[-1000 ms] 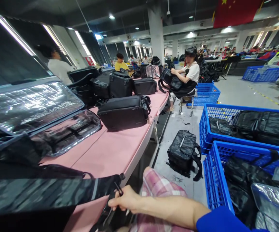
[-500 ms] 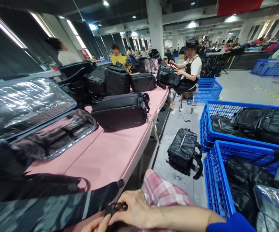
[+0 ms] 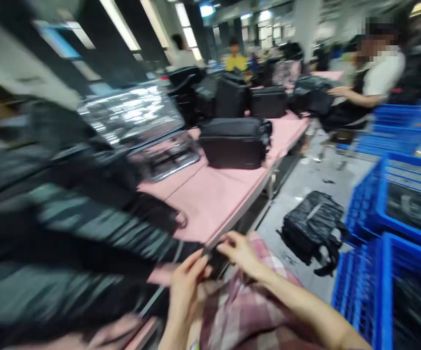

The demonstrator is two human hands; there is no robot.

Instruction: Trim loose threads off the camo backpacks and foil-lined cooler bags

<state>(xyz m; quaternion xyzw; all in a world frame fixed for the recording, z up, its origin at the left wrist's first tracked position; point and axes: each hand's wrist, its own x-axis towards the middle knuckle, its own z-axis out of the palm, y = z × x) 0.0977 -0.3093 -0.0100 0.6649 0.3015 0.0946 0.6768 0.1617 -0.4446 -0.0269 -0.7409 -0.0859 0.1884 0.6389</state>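
Observation:
A camouflage-and-black bag strap [image 3: 137, 238] stretches from the left toward my lap, blurred by motion. At its dark end, my left hand [image 3: 188, 279] has its fingers pinched on the strap. Close by on the right, my right hand [image 3: 241, 253] is closed, its thumb and fingertips bent together over the same dark end. Whether it also holds a small tool is hidden. Another camouflage strap [image 3: 68, 296] lies below the first, at the lower left, part of a dark heap of bag pieces. My plaid-covered lap [image 3: 239, 311] is right under my hands.
Black bags [image 3: 232, 143] and a silver-lined open bag [image 3: 133, 114] stand on the pink table [image 3: 217, 194]. A camouflage backpack [image 3: 310, 218] lies on the floor beside blue crates [image 3: 378, 287]. A co-worker [image 3: 381, 82] sits farther up the table.
My view has swung left, so the scene sits farther right. My left hand has come more into view. The small dark tool in my right hand no longer shows.

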